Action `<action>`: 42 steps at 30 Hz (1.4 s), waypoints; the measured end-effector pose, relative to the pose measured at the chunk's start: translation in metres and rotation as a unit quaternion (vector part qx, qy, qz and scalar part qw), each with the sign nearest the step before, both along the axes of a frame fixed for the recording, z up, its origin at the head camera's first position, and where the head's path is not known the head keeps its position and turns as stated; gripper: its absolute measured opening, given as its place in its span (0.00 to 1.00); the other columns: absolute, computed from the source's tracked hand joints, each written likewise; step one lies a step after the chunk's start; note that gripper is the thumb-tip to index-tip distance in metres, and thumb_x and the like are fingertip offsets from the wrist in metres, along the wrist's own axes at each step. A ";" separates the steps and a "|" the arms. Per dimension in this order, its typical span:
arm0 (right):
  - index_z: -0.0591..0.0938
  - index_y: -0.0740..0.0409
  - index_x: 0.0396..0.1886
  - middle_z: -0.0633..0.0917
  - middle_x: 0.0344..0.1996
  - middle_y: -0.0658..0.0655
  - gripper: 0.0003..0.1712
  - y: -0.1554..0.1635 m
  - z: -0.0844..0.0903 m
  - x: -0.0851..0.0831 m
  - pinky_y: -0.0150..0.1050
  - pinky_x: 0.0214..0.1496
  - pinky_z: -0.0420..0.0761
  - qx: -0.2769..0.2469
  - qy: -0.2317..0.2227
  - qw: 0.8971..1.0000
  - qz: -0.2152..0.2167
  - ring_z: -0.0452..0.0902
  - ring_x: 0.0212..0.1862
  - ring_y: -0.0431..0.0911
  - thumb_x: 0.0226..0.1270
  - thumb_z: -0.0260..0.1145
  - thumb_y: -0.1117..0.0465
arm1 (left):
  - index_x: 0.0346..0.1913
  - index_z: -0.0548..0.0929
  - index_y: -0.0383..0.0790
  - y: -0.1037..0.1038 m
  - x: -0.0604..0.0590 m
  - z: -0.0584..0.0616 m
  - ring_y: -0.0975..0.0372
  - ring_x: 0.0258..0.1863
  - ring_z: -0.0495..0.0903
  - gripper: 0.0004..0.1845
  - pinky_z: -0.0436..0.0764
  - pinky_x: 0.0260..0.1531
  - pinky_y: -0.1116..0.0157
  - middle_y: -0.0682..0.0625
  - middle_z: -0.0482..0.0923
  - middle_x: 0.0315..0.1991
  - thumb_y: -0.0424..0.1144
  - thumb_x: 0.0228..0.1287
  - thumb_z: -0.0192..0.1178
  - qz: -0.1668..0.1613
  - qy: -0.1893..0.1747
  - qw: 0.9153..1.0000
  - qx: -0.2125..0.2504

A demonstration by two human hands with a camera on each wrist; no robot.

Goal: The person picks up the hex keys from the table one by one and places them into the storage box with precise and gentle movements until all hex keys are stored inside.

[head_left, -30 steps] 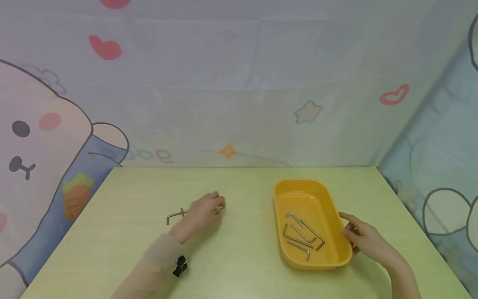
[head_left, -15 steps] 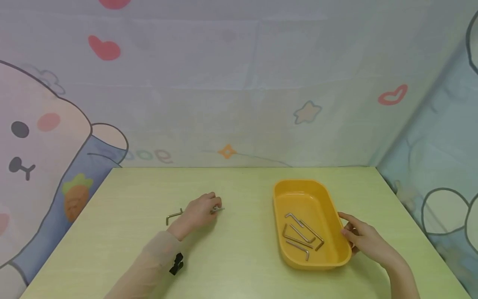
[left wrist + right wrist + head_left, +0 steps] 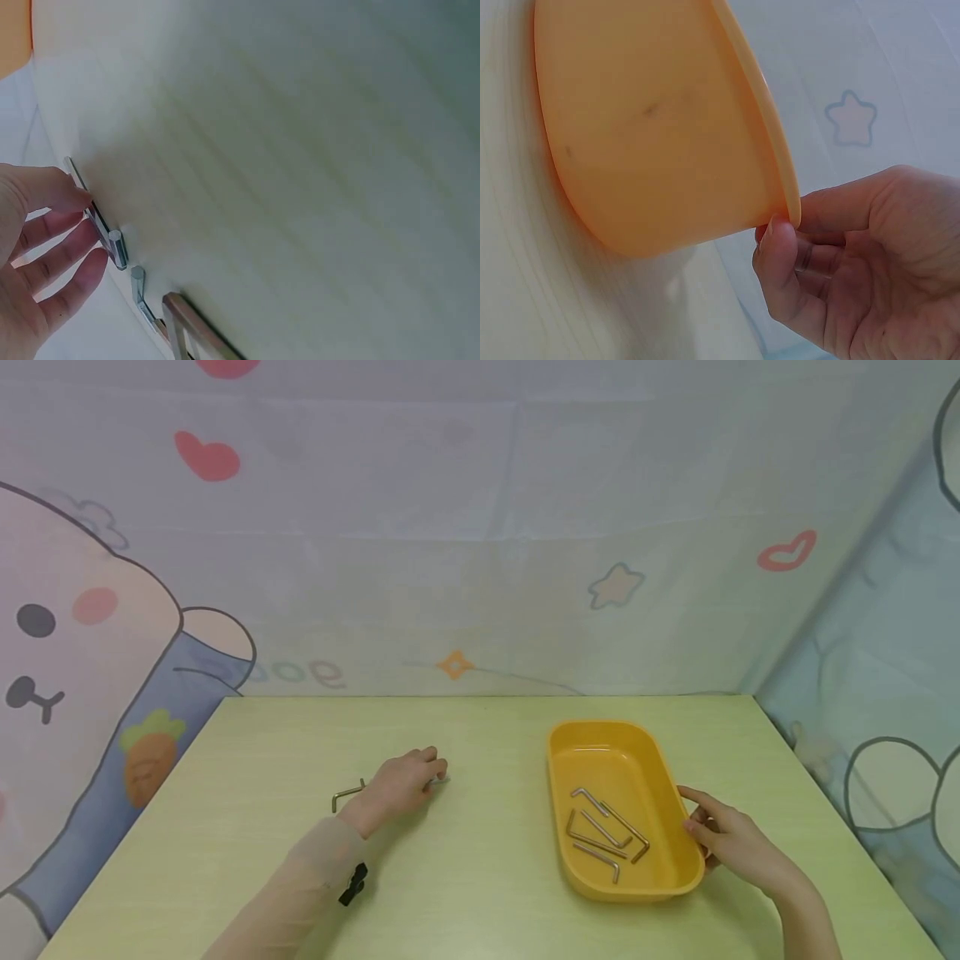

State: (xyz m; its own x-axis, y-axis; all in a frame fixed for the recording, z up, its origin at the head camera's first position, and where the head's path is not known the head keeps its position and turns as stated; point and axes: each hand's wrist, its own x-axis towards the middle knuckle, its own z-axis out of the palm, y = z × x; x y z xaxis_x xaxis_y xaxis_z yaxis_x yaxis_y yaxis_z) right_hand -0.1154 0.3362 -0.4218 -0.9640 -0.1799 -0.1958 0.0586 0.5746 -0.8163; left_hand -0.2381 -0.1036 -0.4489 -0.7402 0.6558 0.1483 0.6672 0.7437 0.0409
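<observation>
In the head view my left hand (image 3: 397,785) is low over the left-centre of the table. Its thumb and fingers pinch a silver hex key (image 3: 105,232), clearest in the left wrist view; the hand hides most of it from above. More hex keys (image 3: 347,793) lie on the table beside that hand, partly covered by it. My right hand (image 3: 738,843) grips the right rim of a yellow tray (image 3: 675,793), and the right wrist view has thumb and finger at its edge (image 3: 784,165). Several L-shaped hex keys (image 3: 600,843) lie loose inside the tray.
The light wooden table (image 3: 480,877) ends at a printed cloth backdrop (image 3: 450,527) behind, with another cloth wall (image 3: 892,635) along the right. A small black object (image 3: 354,883) shows beside the left forearm.
My left hand has shifted slightly left, staying low on the hex key. The right hand and tray keep their places, and the keys in the tray look the same.
</observation>
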 end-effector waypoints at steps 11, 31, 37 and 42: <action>0.56 0.69 0.72 0.73 0.37 0.61 0.31 -0.001 0.000 0.000 0.37 0.28 0.81 0.005 -0.004 1.000 -0.005 0.74 0.27 0.42 0.73 0.51 0.65 | 0.39 0.79 0.45 0.001 -0.003 0.000 0.59 0.31 0.76 0.13 0.69 0.21 0.69 0.53 0.72 0.34 0.25 0.55 0.63 -0.018 -0.006 1.000 -0.024; 0.55 0.69 0.72 0.73 0.36 0.61 0.32 0.000 -0.001 0.000 0.38 0.27 0.81 0.003 -0.002 1.000 -0.003 0.75 0.27 0.42 0.74 0.51 0.65 | 0.41 0.77 0.46 0.000 -0.003 -0.005 0.61 0.27 0.71 0.16 0.66 0.20 0.70 0.53 0.75 0.35 0.24 0.53 0.63 -0.043 0.041 0.997 -0.038; 0.55 0.69 0.72 0.74 0.36 0.61 0.32 0.000 -0.001 0.000 0.38 0.28 0.81 0.005 -0.004 1.000 -0.003 0.75 0.27 0.42 0.73 0.51 0.65 | 0.42 0.77 0.46 0.000 -0.001 -0.002 0.61 0.28 0.70 0.16 0.66 0.21 0.71 0.53 0.75 0.34 0.24 0.53 0.63 -0.036 0.032 0.998 -0.043; 0.55 0.69 0.72 0.74 0.36 0.61 0.32 0.000 -0.001 0.000 0.38 0.27 0.81 0.005 -0.004 1.000 -0.001 0.75 0.27 0.43 0.73 0.51 0.65 | 0.43 0.77 0.46 0.002 0.001 0.000 0.62 0.27 0.67 0.16 0.63 0.20 0.72 0.53 0.73 0.33 0.24 0.54 0.62 -0.037 0.019 0.998 -0.040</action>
